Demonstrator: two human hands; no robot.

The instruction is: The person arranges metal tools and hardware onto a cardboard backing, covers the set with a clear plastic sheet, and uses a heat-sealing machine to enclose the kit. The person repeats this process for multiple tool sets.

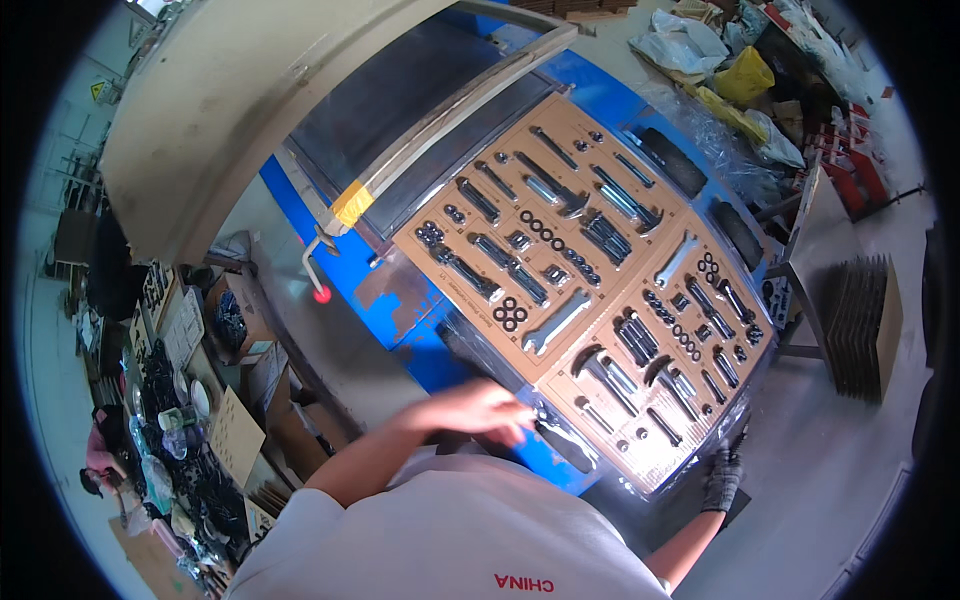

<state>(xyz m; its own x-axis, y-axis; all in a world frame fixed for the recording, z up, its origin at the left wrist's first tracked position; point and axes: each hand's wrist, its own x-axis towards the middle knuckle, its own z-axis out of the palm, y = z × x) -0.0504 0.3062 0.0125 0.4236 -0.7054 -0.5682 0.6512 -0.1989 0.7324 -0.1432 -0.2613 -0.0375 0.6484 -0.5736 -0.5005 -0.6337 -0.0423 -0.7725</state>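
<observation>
two hands sit at the near edge of one big cardboard sheet (600, 300) covered in clear film. the left hand (480, 410) is bare and blurred; its fingers (515, 428) look stretched out flat and loosely apart, resting on or just over the sheet's near-left edge, but the blur means i cannot tell whether they press or pinch anything. the right hand (722, 478) wears a dark glove and sits at the sheet's near-right corner; its fingers seem curled on the film edge there, though whether they are clamped on it i cannot tell.

from both hands the sheet lies away, toward the far side. its long axis runs from the far-left corner to the near-right corner, so it lies on a slant across the blue surface (400, 300). the left hand is nearer the middle of the near edge; the right hand is at the very end of the long axis.

on the sheet, many dark bolts and washers and a few flat wrenches (558, 322) lie in rows, most pointing along the slant.

further out, a raised lid frame (450, 110) with yellow tape stands over the far-left part of the machine. a stack of cardboard sheets (862, 325) stands well apart to the right, and bags lie far right.
</observation>
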